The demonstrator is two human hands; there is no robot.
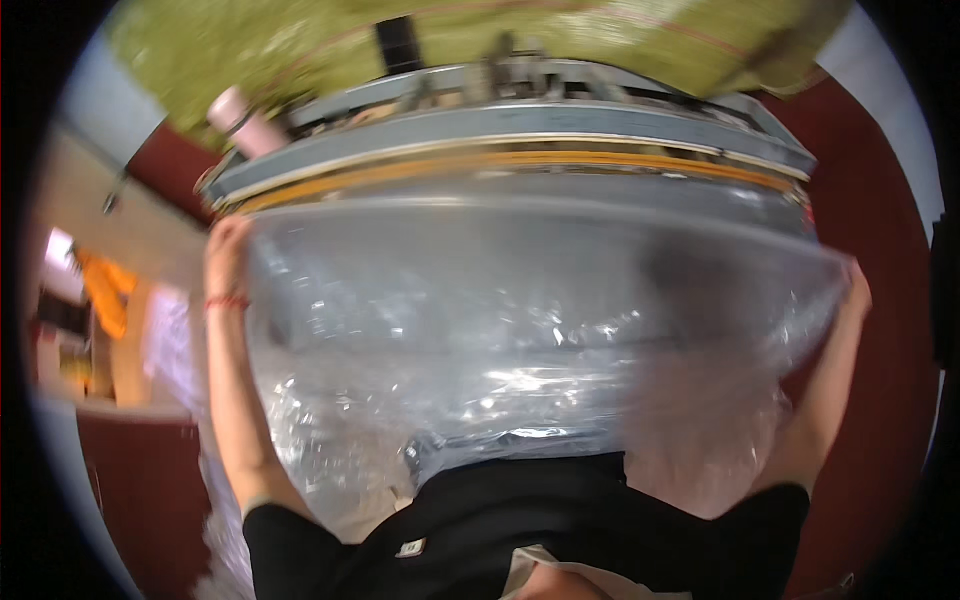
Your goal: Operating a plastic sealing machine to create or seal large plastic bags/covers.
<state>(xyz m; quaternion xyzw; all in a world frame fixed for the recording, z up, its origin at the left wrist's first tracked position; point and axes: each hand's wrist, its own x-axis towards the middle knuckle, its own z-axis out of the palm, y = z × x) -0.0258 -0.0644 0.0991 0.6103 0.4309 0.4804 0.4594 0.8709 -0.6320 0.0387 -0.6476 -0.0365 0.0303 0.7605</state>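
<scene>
A wide sheet of clear plastic film (450, 270) is stretched between my two hands, its far edge pulled nearly straight. My left hand (230, 245), with a red band at the wrist, is closed on the film's far left corner. At the far right corner, my right hand (857, 288) grips the film, its fingers partly hidden and blurred. The film hangs toward my body in shiny creases. Just beyond its far edge runs a long grey metal machine (520, 122) with an orange strip (560, 158) along its near side.
A pink bottle (250, 125) stands at the machine's left end. Behind the machine lies a large yellow-green sheet (620, 40). A dark upright piece (399, 45) rises at the back. More crumpled film (172, 340) lies at the left, near an orange item (105, 295). The floor (865, 200) is dark red.
</scene>
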